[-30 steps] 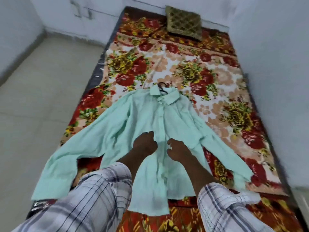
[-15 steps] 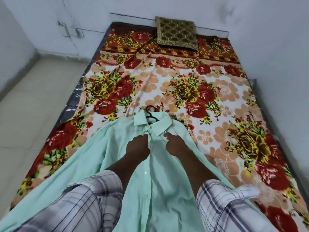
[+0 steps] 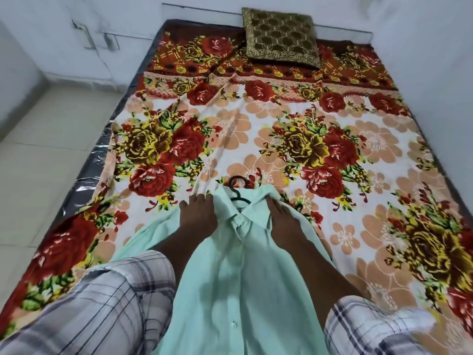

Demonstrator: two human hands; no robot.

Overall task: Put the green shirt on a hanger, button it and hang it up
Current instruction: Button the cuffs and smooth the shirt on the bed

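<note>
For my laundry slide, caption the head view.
Left hand and right hand rest beside the collar of a green shirt on a floral bed, hanger hook showing.
</note>
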